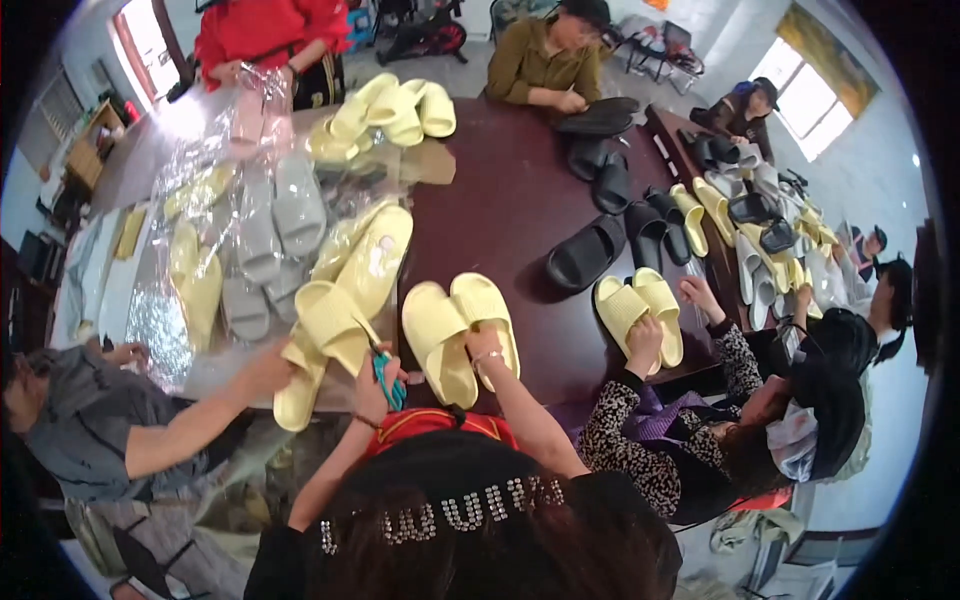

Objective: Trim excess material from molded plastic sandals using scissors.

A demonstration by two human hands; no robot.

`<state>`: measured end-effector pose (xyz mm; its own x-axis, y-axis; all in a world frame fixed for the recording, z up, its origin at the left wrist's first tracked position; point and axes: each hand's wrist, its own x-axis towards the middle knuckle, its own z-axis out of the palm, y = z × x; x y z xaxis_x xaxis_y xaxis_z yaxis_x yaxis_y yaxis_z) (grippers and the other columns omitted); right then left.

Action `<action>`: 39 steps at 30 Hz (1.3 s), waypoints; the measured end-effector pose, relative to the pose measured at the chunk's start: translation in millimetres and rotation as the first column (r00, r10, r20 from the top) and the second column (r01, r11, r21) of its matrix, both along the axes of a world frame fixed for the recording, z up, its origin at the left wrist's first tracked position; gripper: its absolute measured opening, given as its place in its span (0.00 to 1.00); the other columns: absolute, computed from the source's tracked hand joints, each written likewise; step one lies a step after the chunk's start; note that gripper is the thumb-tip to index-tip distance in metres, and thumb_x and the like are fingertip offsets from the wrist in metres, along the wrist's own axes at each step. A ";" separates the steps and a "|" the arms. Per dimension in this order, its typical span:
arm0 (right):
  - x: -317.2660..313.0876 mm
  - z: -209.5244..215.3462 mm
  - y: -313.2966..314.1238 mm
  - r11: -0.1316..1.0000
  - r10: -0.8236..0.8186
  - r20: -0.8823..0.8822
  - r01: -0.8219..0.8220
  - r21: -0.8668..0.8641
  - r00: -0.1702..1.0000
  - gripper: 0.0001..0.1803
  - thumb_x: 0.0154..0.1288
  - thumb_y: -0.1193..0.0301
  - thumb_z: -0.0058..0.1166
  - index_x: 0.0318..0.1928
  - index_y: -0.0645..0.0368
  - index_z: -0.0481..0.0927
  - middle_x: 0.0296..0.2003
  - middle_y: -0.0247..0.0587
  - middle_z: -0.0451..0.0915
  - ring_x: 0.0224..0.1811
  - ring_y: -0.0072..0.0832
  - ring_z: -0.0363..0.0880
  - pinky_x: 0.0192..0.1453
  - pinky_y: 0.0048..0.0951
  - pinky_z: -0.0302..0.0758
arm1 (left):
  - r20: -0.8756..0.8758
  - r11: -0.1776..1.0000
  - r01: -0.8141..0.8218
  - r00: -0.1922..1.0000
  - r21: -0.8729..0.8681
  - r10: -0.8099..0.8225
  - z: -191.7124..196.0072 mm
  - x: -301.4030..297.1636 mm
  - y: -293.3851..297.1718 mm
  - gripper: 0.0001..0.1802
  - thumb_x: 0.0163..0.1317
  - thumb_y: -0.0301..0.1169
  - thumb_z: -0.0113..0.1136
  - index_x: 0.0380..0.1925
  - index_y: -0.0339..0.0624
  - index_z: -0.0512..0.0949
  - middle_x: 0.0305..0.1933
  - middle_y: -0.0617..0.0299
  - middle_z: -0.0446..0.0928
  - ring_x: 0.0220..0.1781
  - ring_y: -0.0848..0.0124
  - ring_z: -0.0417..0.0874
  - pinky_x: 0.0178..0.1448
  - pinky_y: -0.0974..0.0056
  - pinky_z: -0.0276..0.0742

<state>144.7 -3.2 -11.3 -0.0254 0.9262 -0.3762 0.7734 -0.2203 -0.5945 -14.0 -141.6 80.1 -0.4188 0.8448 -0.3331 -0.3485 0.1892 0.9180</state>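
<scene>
My left hand is closed round the teal handles of a pair of scissors. Their blades point up and away, beside a pale yellow slipper. My right hand grips the right one of two yellow slippers, its fingers partly hidden under the strap. The left slipper of that pair lies against it on the table, untouched by my hands. Just left of my scissors, a co-worker's hand is at another yellow slipper.
Across the dark red table lie black slippers. Clear plastic bags with grey slippers fill the left side, beyond them a yellow slipper pile. A co-worker on the right handles yellow slippers. Several people sit or stand around.
</scene>
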 end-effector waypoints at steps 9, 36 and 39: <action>24.0 -28.7 -17.7 0.953 0.174 -0.141 -0.131 0.272 0.975 0.24 0.46 0.59 0.55 0.45 0.57 0.73 0.40 0.50 0.71 0.41 0.43 0.71 0.45 0.36 0.68 | 0.118 0.997 -0.066 0.990 -0.041 0.071 -43.7 -16.6 8.5 0.14 0.56 0.26 0.49 0.43 0.42 0.63 0.22 0.63 0.69 0.20 0.75 0.71 0.22 0.72 0.70; 42.6 46.5 42.0 0.605 0.631 0.066 -0.543 0.582 0.773 0.08 0.46 0.66 0.57 0.26 0.55 0.76 0.37 0.42 0.74 0.37 0.37 0.74 0.40 0.35 0.70 | -0.063 0.986 0.077 0.994 -0.149 -0.087 -45.0 -7.9 71.9 0.20 0.53 0.31 0.54 0.45 0.37 0.64 0.21 0.60 0.72 0.19 0.76 0.72 0.23 0.73 0.68; 30.6 49.3 33.1 0.730 0.682 -0.211 -0.641 0.237 0.700 0.16 0.50 0.67 0.54 0.41 0.55 0.73 0.39 0.41 0.73 0.39 0.37 0.73 0.43 0.33 0.71 | -0.082 0.984 0.116 0.988 -0.136 -0.128 -41.8 -2.8 81.7 0.19 0.53 0.31 0.55 0.45 0.39 0.64 0.22 0.61 0.72 0.20 0.77 0.71 0.24 0.73 0.68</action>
